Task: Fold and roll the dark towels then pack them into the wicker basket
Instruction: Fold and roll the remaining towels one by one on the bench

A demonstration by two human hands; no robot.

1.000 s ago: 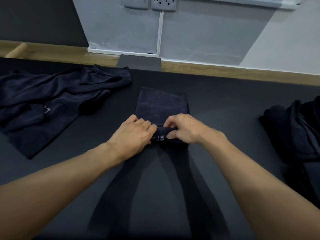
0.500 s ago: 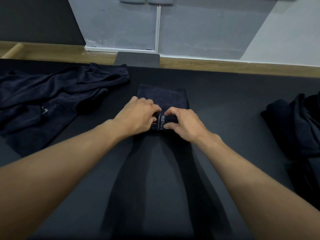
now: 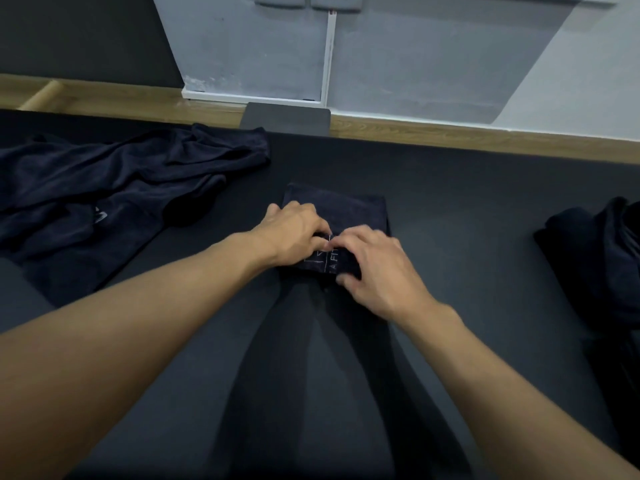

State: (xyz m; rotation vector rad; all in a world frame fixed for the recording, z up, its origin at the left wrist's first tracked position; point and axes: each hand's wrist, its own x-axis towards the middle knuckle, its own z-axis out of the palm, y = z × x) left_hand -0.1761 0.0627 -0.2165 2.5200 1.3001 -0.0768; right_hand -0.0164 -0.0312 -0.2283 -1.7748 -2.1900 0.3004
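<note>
Rolling step in hand: left hand and right hand with fingers curled, gripping the rolled near end of the folded dark towel in the middle of the worktop; next, probably, rolling tightly and evenly toward the flat far edge.

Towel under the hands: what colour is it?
The towel is dark navy with white lettering on the roll; head view.
</note>
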